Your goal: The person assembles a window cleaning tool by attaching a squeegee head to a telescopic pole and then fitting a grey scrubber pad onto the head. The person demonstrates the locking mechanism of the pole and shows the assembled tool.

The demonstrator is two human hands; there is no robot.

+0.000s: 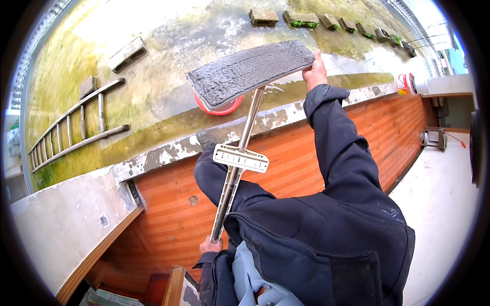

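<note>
A flat mop stretches away from my body, its wide grey pad [250,71] raised at the far end. My right hand [315,72] is closed on the right end of that pad. Near my waist, my left hand [210,245] grips the low end of the mop's metal handle [251,120]. A white slotted wringer piece [241,158] sits partway along the handle. Below the pad, a red basin [220,108] shows only in part, its rest hidden by the mop head.
A worn, peeling ledge [173,151] divides the orange striped floor [168,204] from the wet, mossy concrete outside. A wooden ladder [83,121] lies at left, with concrete blocks [127,53] beyond it. A red-and-white bucket [406,84] stands far right. My shoe [205,137] is at the ledge.
</note>
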